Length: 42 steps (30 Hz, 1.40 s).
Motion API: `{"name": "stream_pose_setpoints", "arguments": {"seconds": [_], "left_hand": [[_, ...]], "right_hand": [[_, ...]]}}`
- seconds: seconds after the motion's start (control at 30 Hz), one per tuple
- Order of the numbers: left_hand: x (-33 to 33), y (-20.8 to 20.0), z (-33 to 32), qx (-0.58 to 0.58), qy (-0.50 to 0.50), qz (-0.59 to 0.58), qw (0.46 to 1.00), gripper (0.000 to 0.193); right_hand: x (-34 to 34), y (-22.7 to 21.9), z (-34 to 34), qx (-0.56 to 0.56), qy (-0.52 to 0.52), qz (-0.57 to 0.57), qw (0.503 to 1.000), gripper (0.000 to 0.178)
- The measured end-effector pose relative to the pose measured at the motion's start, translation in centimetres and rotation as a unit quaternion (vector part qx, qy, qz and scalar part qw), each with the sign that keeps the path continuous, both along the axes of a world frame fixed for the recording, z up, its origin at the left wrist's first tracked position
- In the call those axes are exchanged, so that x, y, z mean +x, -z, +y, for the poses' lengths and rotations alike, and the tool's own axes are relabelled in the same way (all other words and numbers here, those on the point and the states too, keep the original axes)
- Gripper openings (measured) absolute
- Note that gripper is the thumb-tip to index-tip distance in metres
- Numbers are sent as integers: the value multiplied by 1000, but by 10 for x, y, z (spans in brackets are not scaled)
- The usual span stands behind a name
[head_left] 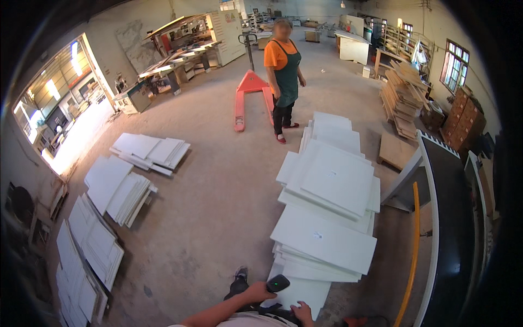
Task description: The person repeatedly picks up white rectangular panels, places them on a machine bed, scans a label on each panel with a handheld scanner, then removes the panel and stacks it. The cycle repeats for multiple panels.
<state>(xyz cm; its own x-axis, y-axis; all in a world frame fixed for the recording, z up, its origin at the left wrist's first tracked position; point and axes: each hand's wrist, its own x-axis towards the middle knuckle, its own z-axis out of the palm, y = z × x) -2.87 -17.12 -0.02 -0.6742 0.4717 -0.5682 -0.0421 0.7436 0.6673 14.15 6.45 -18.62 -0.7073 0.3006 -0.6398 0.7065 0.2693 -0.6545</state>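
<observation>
Low in the head view, my left hand (256, 293) is closed around a small black handheld device (278, 283) with a green light on its face. To its right, my right hand (303, 312) is held low in front of my body, its fingers apart and nothing seen in them. Beneath and beyond both hands lie stacked white panels (324, 237), in uneven overlapping piles running away from me. A small mark or label shows on some upper panels. Whether my right hand touches the lowest panel (313, 289) I cannot tell.
More white panel stacks (101, 240) line the left side. Ahead, a person (286, 76) in an orange shirt and green apron stands beside a red pallet jack (251, 82). A black-belted conveyor (449, 218) and a yellow bar (411, 256) run along the right. Brown boards (400, 98) are stacked beyond.
</observation>
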Motion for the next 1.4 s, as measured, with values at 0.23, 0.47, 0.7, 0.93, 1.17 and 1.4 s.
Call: {"name": "stream_pose_setpoints", "arguments": {"seconds": [0.23, 0.47, 0.7, 0.93, 1.17, 1.4], "left_hand": [[-187, 47, -29, -47, 172, -50, 983, 51], [-348, 47, -145, 118, 3, -23, 993, 24], [-474, 58, -123, -65, 69, 42, 995, 47], [-502, 18, -29, 30, 145, 57, 987, 46], [-543, 35, 71, 45, 197, -34, 979, 48], [-682, 65, 208, 120, 199, -14, 972, 52]], "right_hand": [[-38, -16, 124, 279, 186, -16, 942, 69], [-21, -445, 208, 569, 698, 255, 352, 70], [-177, -429, 111, 741, 311, 200, 561, 48], [-333, -171, -31, 274, 224, 88, 931, 39], [-382, -111, -51, 89, 288, 61, 951, 41], [-468, -104, 39, 107, 511, -34, 852, 41]]}}
